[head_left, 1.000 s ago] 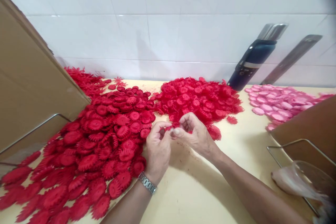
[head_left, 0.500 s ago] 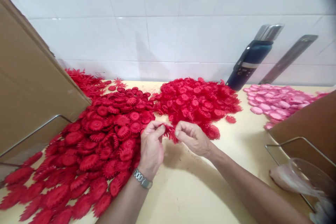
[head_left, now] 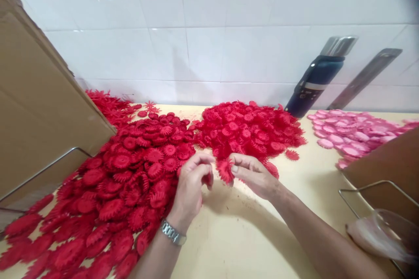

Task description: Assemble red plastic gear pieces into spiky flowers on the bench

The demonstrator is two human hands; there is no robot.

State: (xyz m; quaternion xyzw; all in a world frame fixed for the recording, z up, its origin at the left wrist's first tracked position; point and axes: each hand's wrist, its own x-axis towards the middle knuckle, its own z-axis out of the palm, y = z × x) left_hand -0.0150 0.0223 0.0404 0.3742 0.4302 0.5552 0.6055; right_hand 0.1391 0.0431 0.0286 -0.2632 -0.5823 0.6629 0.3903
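Note:
Between the thumb and fingers of my right hand (head_left: 255, 174) is a red fringed fabric flower piece (head_left: 224, 170), held just in front of the middle heap. My left hand (head_left: 193, 178), with a metal watch (head_left: 173, 232) at its wrist, is a little to the left of that piece and apart from it. Its fingers are bent with a gap to the thumb, and nothing shows in them. Close by on the left lies a large heap of red scalloped flower discs (head_left: 121, 161). Behind both hands rises another pile of red flower pieces (head_left: 245, 126).
A cardboard box (head_left: 42, 83) stands at the left, and another cardboard piece (head_left: 386, 174) with a wire frame (head_left: 376, 183) at the right. Pink discs (head_left: 356, 133) lie near a dark blue flask (head_left: 316, 80) against the tiled wall. A clear plastic cup (head_left: 386, 231) sits at lower right.
My left hand has let go of the red flower piece and its fingers have parted. The right hand now holds the piece alone, slightly further right. The whole view has shifted a little.

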